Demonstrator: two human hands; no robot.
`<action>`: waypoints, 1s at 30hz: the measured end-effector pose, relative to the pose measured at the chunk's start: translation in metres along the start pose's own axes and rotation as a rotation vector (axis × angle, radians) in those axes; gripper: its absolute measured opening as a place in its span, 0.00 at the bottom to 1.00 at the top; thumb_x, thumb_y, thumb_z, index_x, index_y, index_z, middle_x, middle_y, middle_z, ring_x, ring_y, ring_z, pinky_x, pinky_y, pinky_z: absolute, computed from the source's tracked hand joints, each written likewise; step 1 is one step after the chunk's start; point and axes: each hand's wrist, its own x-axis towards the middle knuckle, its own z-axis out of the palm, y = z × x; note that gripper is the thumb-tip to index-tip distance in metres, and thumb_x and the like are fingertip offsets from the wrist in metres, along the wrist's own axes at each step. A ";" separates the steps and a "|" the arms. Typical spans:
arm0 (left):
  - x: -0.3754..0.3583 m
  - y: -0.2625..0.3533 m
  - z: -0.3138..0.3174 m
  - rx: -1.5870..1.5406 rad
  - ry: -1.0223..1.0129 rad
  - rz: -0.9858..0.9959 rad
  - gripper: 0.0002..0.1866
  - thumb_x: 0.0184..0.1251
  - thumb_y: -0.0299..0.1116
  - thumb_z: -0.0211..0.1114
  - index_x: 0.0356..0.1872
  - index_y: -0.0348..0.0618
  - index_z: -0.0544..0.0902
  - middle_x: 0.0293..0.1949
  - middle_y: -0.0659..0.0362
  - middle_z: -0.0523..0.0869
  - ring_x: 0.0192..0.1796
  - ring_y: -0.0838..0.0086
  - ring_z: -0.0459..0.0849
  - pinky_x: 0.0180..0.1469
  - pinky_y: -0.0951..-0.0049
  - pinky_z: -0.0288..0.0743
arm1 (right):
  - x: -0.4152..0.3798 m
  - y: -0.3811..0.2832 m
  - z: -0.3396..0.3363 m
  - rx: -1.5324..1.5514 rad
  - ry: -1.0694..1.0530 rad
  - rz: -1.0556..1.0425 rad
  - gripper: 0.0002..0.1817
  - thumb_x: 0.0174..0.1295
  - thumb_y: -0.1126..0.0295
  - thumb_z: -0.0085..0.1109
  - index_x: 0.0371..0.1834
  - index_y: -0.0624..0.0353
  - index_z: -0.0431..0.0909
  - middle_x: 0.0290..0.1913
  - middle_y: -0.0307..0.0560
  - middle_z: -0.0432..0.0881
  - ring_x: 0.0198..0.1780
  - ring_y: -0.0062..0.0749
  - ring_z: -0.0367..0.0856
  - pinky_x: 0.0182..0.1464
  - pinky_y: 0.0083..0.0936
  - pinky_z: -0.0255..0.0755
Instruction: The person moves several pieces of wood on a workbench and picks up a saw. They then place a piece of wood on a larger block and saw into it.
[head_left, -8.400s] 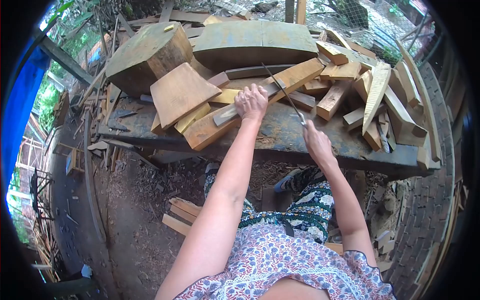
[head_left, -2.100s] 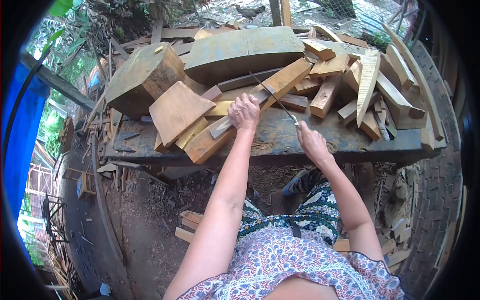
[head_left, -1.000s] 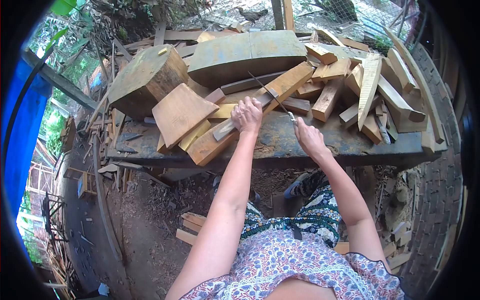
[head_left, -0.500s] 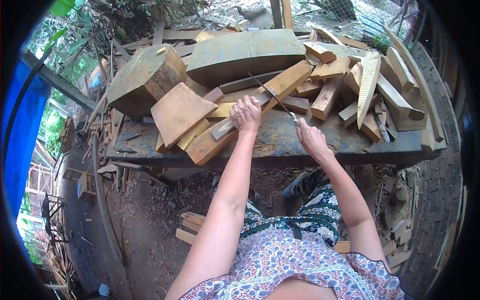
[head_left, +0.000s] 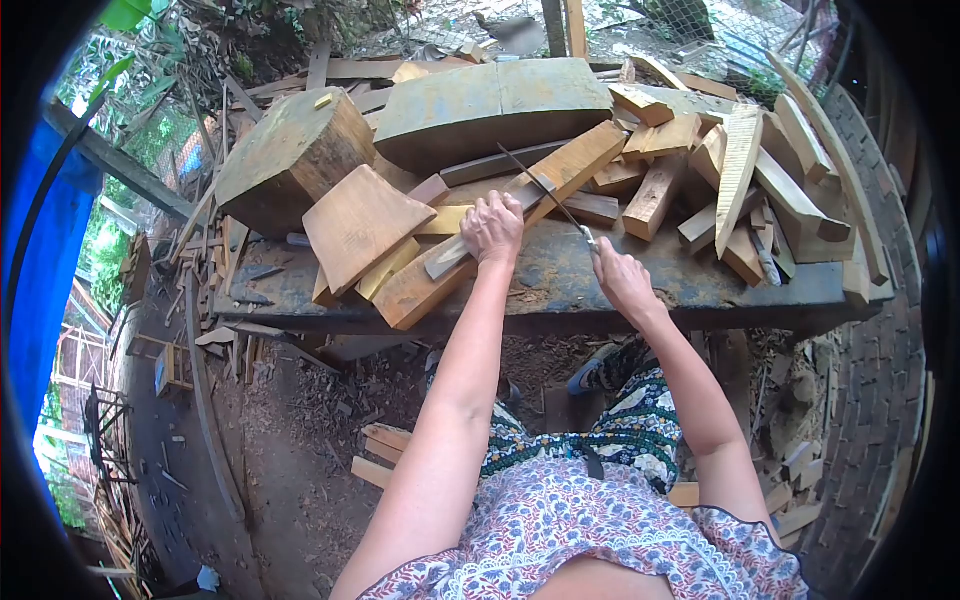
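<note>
My left hand is closed over a narrow wooden strip, pressing it onto a thick squared beam. The beam lies slanted across the workbench, its near end past the front edge. In my right hand is the pale handle of a long thin-bladed hand tool. Its dark blade, seen nearly edge-on, crosses the strip and beam just right of my left hand. Whether the edge is toothed I cannot make out. A flared flat board rests left of my left hand.
Large timber blocks and a squarish block stand at the back of the bench. Several offcuts are heaped on the right. Long curved planks lean at the right end. Wood scraps and shavings cover the ground.
</note>
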 end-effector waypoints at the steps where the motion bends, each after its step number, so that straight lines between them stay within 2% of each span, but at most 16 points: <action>1: 0.000 0.001 0.000 -0.001 0.003 0.004 0.15 0.63 0.42 0.52 0.27 0.45 0.81 0.28 0.52 0.84 0.35 0.59 0.84 0.40 0.59 0.75 | 0.005 -0.001 0.001 0.005 0.010 -0.015 0.11 0.71 0.60 0.41 0.45 0.56 0.63 0.32 0.69 0.81 0.41 0.69 0.79 0.42 0.59 0.69; 7: 0.001 0.001 -0.005 0.026 0.000 -0.004 0.15 0.63 0.43 0.51 0.27 0.44 0.81 0.29 0.52 0.84 0.35 0.59 0.84 0.40 0.58 0.75 | 0.004 -0.004 0.013 0.008 0.016 -0.029 0.11 0.71 0.60 0.40 0.45 0.56 0.63 0.32 0.69 0.81 0.41 0.69 0.79 0.42 0.59 0.69; 9: 0.001 0.002 -0.006 0.026 -0.057 -0.009 0.17 0.65 0.43 0.49 0.32 0.44 0.83 0.31 0.51 0.85 0.36 0.58 0.84 0.41 0.57 0.75 | -0.005 -0.001 0.010 0.008 -0.003 -0.012 0.12 0.71 0.60 0.40 0.45 0.56 0.63 0.32 0.69 0.81 0.41 0.69 0.79 0.42 0.59 0.70; 15: 0.001 0.002 -0.004 0.005 -0.057 -0.013 0.16 0.65 0.42 0.50 0.30 0.44 0.82 0.31 0.50 0.85 0.37 0.58 0.84 0.41 0.58 0.75 | 0.004 -0.001 0.007 -0.001 -0.015 0.008 0.12 0.71 0.59 0.40 0.45 0.57 0.63 0.33 0.69 0.81 0.41 0.69 0.79 0.43 0.59 0.70; 23: 0.001 0.002 -0.005 0.024 -0.061 -0.017 0.17 0.65 0.43 0.49 0.34 0.45 0.84 0.30 0.51 0.85 0.37 0.57 0.85 0.42 0.56 0.75 | 0.002 -0.006 0.010 0.004 -0.004 -0.002 0.12 0.71 0.60 0.40 0.46 0.57 0.63 0.33 0.70 0.81 0.41 0.69 0.79 0.43 0.59 0.70; 25: 0.000 0.002 -0.004 0.024 0.000 -0.010 0.15 0.63 0.42 0.52 0.27 0.45 0.81 0.29 0.52 0.84 0.36 0.59 0.84 0.40 0.58 0.74 | -0.009 -0.002 0.008 0.022 -0.033 0.021 0.12 0.71 0.60 0.41 0.46 0.57 0.63 0.33 0.70 0.80 0.41 0.69 0.79 0.42 0.59 0.70; 30: -0.001 0.000 -0.001 0.001 -0.014 -0.006 0.14 0.63 0.42 0.52 0.27 0.45 0.81 0.29 0.52 0.84 0.35 0.59 0.84 0.40 0.58 0.75 | -0.005 0.006 0.009 0.025 -0.001 0.008 0.12 0.71 0.60 0.41 0.45 0.57 0.63 0.32 0.70 0.80 0.41 0.69 0.79 0.42 0.60 0.69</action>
